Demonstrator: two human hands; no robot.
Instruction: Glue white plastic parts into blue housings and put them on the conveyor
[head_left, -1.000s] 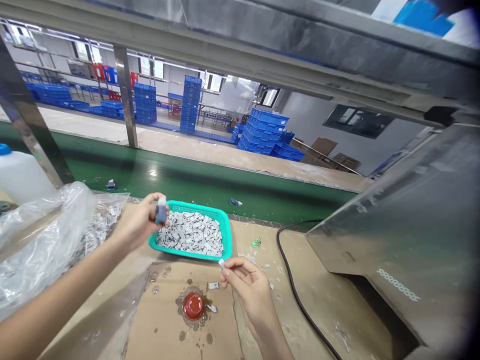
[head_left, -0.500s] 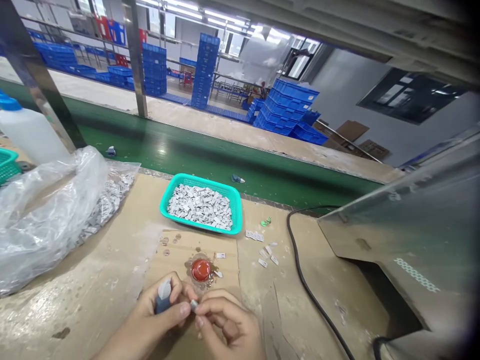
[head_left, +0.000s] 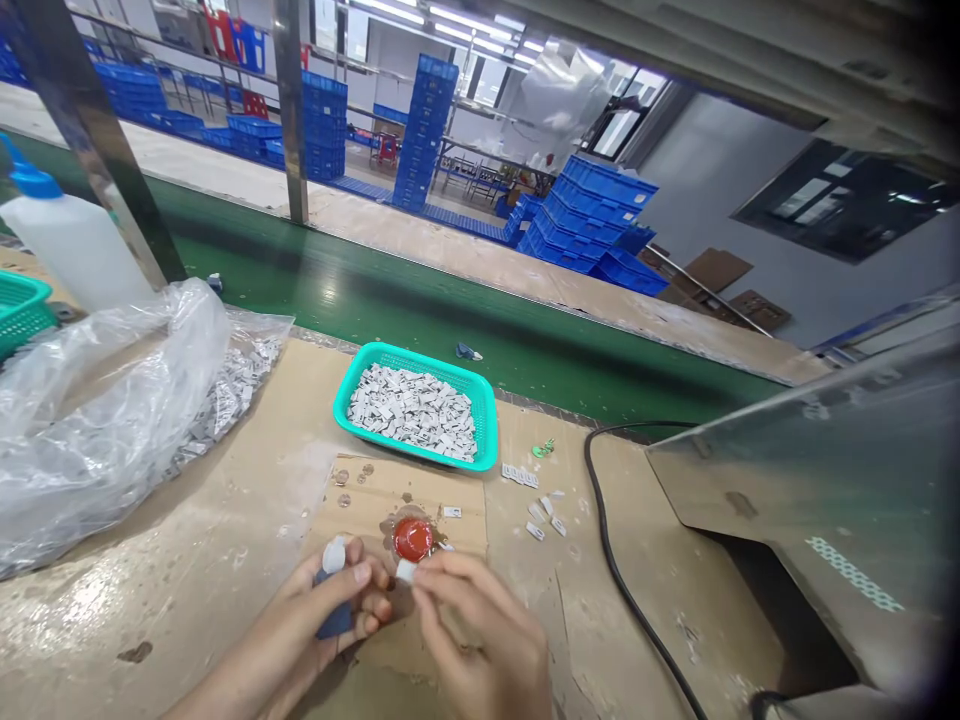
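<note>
My left hand (head_left: 330, 605) is closed around a small dark blue piece with a light grey top (head_left: 334, 590); fingers cover much of it. My right hand (head_left: 480, 620) pinches a small whitish piece (head_left: 406, 570) between thumb and fingertips, a short gap away from the left fingers. Just beyond the hands, a small round container of red liquid (head_left: 412, 538) sits on a stained cardboard sheet (head_left: 450, 485). Behind it stands a turquoise basket (head_left: 491, 430) heaped with small grey-white plastic pieces (head_left: 412, 410).
Several loose white pieces (head_left: 536, 532) lie right of the cardboard, near a green bit (head_left: 543, 450). A black cable (head_left: 607, 540) runs beside a metal housing (head_left: 787, 480). At left are a clear plastic bag (head_left: 112, 420) and a white bottle (head_left: 75, 240). A green conveyor belt (head_left: 375, 300) crosses behind.
My right hand has drawn away from the left with the whitish piece, leaving a gap between them. My left hand still holds the blue-and-grey piece. The camera view has shifted slightly.
</note>
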